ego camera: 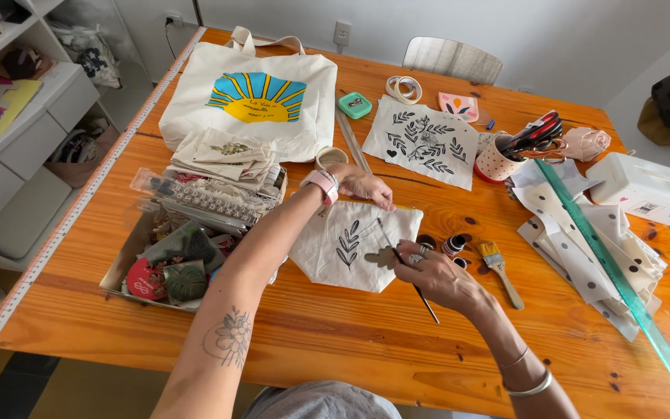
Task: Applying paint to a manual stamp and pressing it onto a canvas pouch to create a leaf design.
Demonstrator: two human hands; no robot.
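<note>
A small cream fabric pouch (327,252) with a black leaf print lies flat on the wooden table (350,349). My left hand (366,186) presses on the pouch's top edge, fingers spread. My right hand (436,275) grips a thin paintbrush (426,302) like a pen, with its tip on the pouch beside a brown flower shape (381,258). Small paint bottles (451,247) stand just right of the pouch.
A tray of stamps and supplies (172,271) sits on the left, a tote bag with a sun print (253,97) behind it. A printed cloth (424,140), cup of scissors (509,151), flat brush (500,268), green ruler (610,268), dotted fabric and white box (645,186) lie to the right.
</note>
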